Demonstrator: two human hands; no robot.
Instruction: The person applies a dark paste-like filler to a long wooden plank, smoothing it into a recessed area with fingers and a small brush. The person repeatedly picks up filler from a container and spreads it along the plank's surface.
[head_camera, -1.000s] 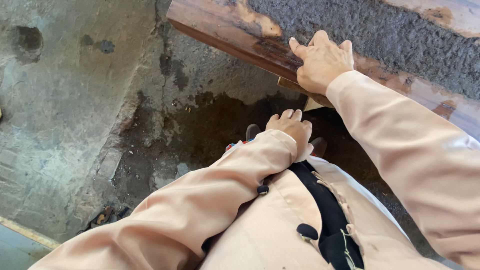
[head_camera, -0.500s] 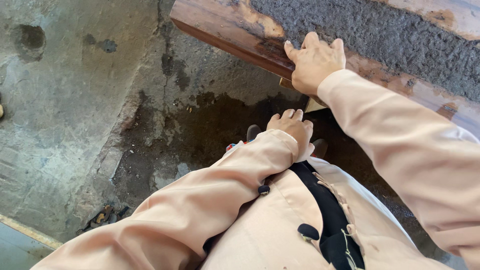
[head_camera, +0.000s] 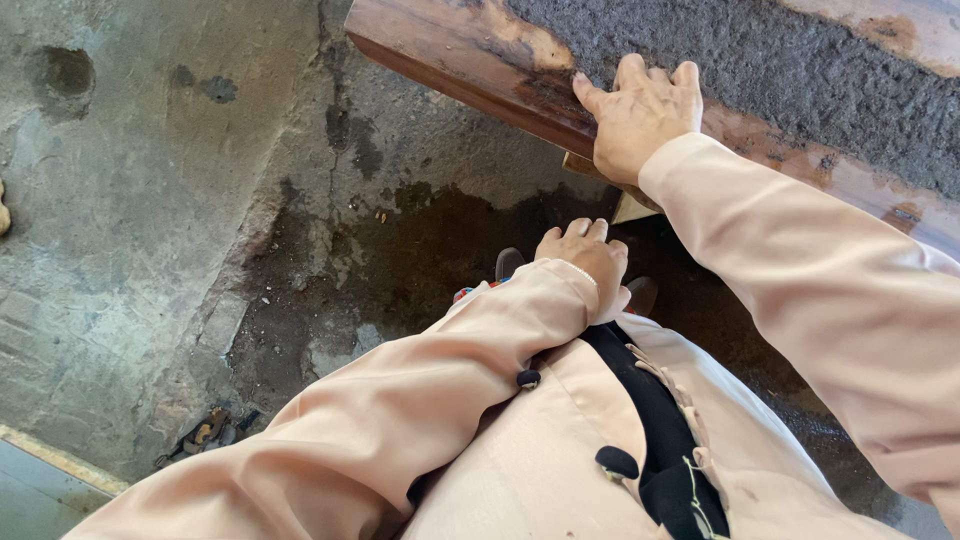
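Cracked grey concrete floor (head_camera: 150, 230), damp dark patch in the middle, wide bare stretch to the left. Far right: wooden plank (head_camera: 450, 55) edging a rough grey mortar slab (head_camera: 780, 70), plank edge running diagonally. Right hand (head_camera: 640, 115) lies flat on that edge, fingers spread over wood and mortar, clamping nothing. Left hand (head_camera: 590, 265) nearer, below the plank, fingers curled together against the peach garment; contents of its grip cannot be told.
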